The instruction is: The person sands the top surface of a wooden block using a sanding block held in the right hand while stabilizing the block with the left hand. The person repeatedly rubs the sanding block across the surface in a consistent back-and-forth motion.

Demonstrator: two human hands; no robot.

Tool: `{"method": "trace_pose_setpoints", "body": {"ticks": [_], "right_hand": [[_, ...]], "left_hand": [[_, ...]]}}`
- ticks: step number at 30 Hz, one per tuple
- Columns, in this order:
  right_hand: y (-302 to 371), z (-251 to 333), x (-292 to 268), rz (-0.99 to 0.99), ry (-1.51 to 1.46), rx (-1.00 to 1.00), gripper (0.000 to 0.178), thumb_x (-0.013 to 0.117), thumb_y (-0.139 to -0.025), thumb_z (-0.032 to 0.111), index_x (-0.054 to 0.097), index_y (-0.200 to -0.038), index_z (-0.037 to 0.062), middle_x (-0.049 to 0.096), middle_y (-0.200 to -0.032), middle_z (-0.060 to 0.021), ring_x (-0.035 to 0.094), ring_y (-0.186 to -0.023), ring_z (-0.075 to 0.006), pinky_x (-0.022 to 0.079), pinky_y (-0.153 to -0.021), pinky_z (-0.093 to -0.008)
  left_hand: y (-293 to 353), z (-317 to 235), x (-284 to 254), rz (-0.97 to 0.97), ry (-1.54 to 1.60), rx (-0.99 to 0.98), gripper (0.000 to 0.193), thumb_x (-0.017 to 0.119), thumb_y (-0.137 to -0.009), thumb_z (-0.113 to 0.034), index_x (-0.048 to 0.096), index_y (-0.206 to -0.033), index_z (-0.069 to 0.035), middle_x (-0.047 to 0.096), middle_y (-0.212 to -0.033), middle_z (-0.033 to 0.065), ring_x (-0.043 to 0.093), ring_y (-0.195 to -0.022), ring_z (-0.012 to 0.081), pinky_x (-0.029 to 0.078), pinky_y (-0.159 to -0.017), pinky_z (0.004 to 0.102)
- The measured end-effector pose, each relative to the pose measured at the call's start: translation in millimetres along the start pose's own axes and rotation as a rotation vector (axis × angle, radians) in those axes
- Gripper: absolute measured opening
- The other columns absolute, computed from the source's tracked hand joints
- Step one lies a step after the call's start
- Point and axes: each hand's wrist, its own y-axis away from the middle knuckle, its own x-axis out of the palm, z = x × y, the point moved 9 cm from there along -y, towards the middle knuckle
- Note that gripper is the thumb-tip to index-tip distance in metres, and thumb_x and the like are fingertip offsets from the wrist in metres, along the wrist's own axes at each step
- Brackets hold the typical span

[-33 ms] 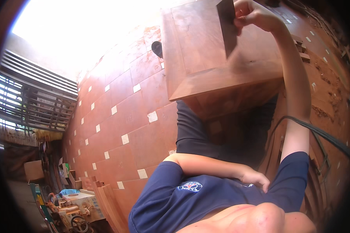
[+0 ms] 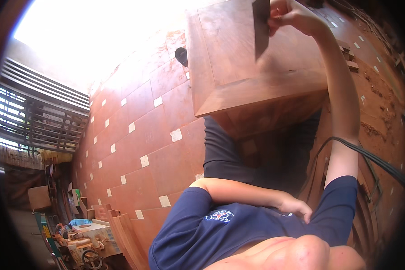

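Note:
In front of me stands a brown wooden panelled piece (image 2: 229,47), with a mitred frame around its flat top and a side face turned toward me. Over its far right part, my right hand (image 2: 289,17) pinches a thin, dark, flat rectangular sheet (image 2: 261,31) between thumb and fingers. The sheet is upright, its lower end close to the wood; whether it touches cannot be told. My left hand (image 2: 296,207) rests across my body against the navy shirt (image 2: 256,225), its fingers loosely bent and no object visible in it.
Reddish floor tiles (image 2: 139,148) with small white insets spread to the left. A dark cable (image 2: 369,155) crosses by my right arm. Wooden boards (image 2: 126,234) and a machine with a handwheel (image 2: 92,259) stand at lower left. Wood pieces (image 2: 348,56) lie at right, beside sawdust-coloured ground.
My right hand and the dark sheet have shifted slightly left and farther away over the wood. The cable has moved a little; my left hand has stayed put.

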Motion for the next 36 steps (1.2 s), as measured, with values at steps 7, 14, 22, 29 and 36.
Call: {"method": "trace_pose_setpoints", "body": {"ticks": [7, 14, 22, 29, 36], "right_hand": [[-1, -21, -80, -1.031, 0.458, -0.044, 0.021, 0.074, -0.094, 0.017, 0.074, -0.097, -0.0032, 0.075, -0.083, -0.0098, 0.071, -0.079, -0.0158, 0.059, -0.072, -0.0327], [9, -30, -84, -0.8, 1.067, -0.19, 0.018, 0.072, -0.093, 0.013, 0.074, -0.102, -0.0032, 0.077, -0.091, -0.016, 0.072, -0.077, -0.0183, 0.057, -0.071, -0.0341], [53, 31, 64, -0.337, 0.948, 0.038, 0.017, 0.07, -0.088, 0.002, 0.074, -0.103, -0.0047, 0.077, -0.098, -0.0117, 0.073, -0.09, -0.0192, 0.057, -0.086, -0.0321], [150, 45, 36, -0.773, 0.456, -0.011, 0.016, 0.067, -0.092, 0.003, 0.073, -0.107, -0.0002, 0.076, -0.101, -0.0107, 0.071, -0.089, -0.016, 0.056, -0.081, -0.0325], [35, -2, -51, -0.828, 0.564, -0.097, 0.014, 0.065, -0.098, 0.008, 0.071, -0.108, 0.001, 0.073, -0.095, -0.0012, 0.068, -0.084, -0.0117, 0.057, -0.072, -0.0284]], "left_hand": [[3, -34, 28, 0.407, 0.001, 0.18, 0.07, 0.049, -0.094, -0.046, 0.056, -0.135, 0.01, 0.064, -0.133, 0.0237, 0.061, -0.122, 0.0295, 0.04, -0.11, 0.0387], [13, -5, 23, 0.513, 0.133, 0.131, 0.078, 0.053, -0.096, -0.051, 0.045, -0.143, 0.01, 0.055, -0.144, 0.0234, 0.055, -0.13, 0.0309, 0.039, -0.113, 0.0412], [68, -50, 49, 0.539, -0.131, 0.404, 0.101, 0.035, -0.096, -0.078, 0.041, -0.146, 0.009, 0.061, -0.133, 0.0189, 0.065, -0.104, 0.0243, 0.047, -0.096, 0.0329], [170, -79, 7, 0.206, -0.18, 0.731, 0.11, 0.019, -0.089, -0.089, 0.045, -0.146, 0.002, 0.055, -0.137, 0.0242, 0.068, -0.107, 0.036, 0.05, -0.095, 0.0405], [349, -122, -1, 0.069, -0.003, 1.446, 0.072, 0.015, -0.109, -0.051, 0.005, -0.162, -0.003, 0.021, -0.165, 0.0243, 0.019, -0.153, 0.0445, 0.015, -0.123, 0.0625]]}}
